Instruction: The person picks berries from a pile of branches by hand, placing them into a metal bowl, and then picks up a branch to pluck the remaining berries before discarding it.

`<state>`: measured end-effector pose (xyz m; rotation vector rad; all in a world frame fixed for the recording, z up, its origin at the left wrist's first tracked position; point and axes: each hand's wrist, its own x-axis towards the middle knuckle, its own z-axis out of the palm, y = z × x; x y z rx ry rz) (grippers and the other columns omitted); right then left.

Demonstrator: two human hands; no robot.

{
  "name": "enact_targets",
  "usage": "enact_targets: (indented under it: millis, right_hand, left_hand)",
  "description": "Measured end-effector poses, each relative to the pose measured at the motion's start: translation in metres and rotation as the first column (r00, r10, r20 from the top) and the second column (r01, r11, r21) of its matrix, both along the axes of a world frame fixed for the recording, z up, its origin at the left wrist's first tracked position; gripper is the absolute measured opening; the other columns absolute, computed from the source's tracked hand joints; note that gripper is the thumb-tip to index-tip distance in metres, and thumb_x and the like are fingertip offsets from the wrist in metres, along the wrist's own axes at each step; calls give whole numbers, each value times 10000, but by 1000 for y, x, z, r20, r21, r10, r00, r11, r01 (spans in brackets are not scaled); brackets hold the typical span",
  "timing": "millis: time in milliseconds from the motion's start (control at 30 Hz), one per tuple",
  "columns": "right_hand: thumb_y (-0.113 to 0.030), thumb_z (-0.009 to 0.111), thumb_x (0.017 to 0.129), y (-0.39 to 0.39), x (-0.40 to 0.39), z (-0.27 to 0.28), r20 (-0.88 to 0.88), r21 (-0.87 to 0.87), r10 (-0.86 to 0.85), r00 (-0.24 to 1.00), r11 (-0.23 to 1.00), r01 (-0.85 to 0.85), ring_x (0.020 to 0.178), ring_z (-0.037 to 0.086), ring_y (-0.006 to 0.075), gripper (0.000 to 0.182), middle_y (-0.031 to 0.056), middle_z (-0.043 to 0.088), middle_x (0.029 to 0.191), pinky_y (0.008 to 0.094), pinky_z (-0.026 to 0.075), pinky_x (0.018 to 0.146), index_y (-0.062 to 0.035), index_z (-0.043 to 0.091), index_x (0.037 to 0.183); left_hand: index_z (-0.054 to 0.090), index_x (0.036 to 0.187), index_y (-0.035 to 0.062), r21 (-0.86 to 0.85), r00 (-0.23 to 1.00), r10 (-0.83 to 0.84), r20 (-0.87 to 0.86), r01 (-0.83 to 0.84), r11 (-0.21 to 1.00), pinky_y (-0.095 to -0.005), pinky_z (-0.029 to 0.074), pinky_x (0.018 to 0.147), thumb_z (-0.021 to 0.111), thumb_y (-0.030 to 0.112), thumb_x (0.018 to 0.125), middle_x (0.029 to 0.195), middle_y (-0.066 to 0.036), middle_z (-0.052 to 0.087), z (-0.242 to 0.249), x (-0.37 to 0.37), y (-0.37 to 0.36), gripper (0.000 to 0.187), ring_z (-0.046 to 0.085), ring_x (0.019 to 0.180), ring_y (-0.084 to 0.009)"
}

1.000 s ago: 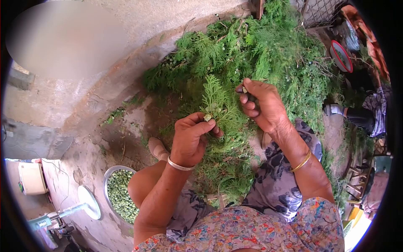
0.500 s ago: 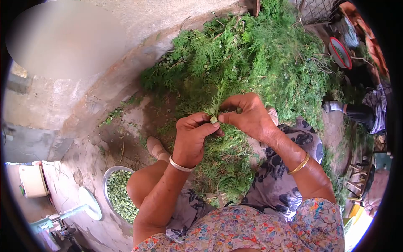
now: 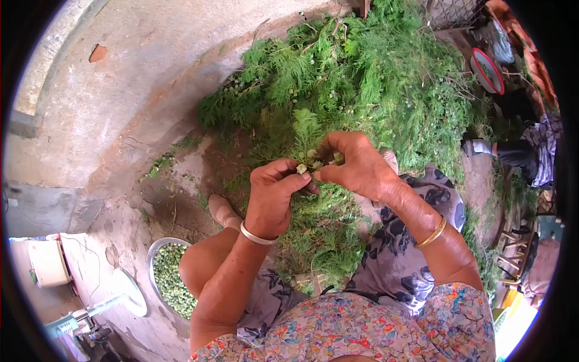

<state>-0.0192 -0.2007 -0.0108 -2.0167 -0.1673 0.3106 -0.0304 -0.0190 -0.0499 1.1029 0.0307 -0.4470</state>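
Observation:
Between my hands is a feathery green conifer sprig (image 3: 307,123) with a few small pale green cones (image 3: 301,169) at its base. My left hand (image 3: 270,196) is closed, its thumb and forefinger pinching the sprig's base beside one cone. My right hand (image 3: 362,166) is curled close by. Its thumb and fingertips meet at the cones, and a pale cone (image 3: 338,158) shows inside its curved fingers. Left of my knee stands a metal basin (image 3: 150,265) full of small green cones (image 3: 172,274). A large heap of conifer branches (image 3: 362,84) spreads in front of me.
Loose sprigs (image 3: 319,232) litter the ground between my feet. A wall (image 3: 132,72) runs along the left. A fan (image 3: 129,292) stands at lower left. To the right are a red-rimmed bowl (image 3: 487,71), another person's leg (image 3: 512,152) and a wooden stool (image 3: 512,259).
The sprig between my hands has shifted and more cones now show at its base. My right hand has moved slightly, its fingers curling around a cone. Both hands stay close together.

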Motion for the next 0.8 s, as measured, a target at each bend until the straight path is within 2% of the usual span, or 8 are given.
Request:
enact_targets:
  millis: [233,300,333,400,533,600,700,800]
  right_hand:
    - [-107,682,736,2,2,-3,-40,128,-28,999,991,33,602,529,90,236,51,582,682,244,423,526,39,624,913]
    - [-59,638,715,4,0,11,-285,295,-78,955,941,165,595,527,96,188,78,598,678,262,419,505,68,610,851]
    - [-59,638,715,3,1,9,-286,294,-78,955,942,165,595,527,96,188,78,598,678,262,419,505,68,610,851]
    - [-46,624,720,1,4,1,-555,483,-12,832,809,334,529,472,73,113,44,546,624,227,336,430,37,585,787]
    - [-86,598,765,-2,5,1,-557,581,32,830,729,362,478,400,62,104,31,510,620,196,258,399,7,554,777]
    - [-131,546,822,-11,12,-7,-545,801,135,828,377,466,469,378,69,140,51,523,661,195,263,393,8,549,809]
    - [-163,502,854,-9,12,7,-553,740,54,832,491,460,461,350,69,175,62,522,680,194,268,385,6,542,836]
    - [-168,498,873,-8,10,13,-566,734,66,822,494,466,472,381,74,203,91,555,700,190,290,383,20,574,890]
  left_hand:
    - [618,908,-65,-14,999,-7,-31,7,1000,-330,524,683,580,-47,801,816,-113,639,2,1,-1,115,614,703,-184]
    - [613,903,-60,-31,998,-14,-60,12,999,-333,525,684,574,-45,806,812,-111,635,5,1,-1,105,610,707,-181]
    - [607,901,-54,-84,996,-23,-84,16,996,-336,526,684,566,-45,812,810,-109,631,7,1,-2,98,606,710,-179]
    - [600,899,-48,-141,994,-33,-105,17,990,-339,527,685,558,-46,817,809,-107,626,11,1,-3,92,601,712,-178]
    - [585,897,-16,-226,986,-27,-166,-12,974,-334,524,680,554,-40,824,786,-94,611,12,0,-2,83,596,707,-181]
    - [582,897,-8,-270,982,-27,-186,-25,963,-328,520,673,559,-31,825,778,-92,608,10,0,0,79,597,707,-184]
    - [580,894,4,-292,981,-44,-187,-12,956,-309,508,643,575,-9,826,765,-84,603,9,1,4,69,600,705,-188]
    - [580,900,1,-194,976,8,-219,-52,980,-294,497,617,582,7,830,752,-82,600,12,0,5,70,598,687,-187]
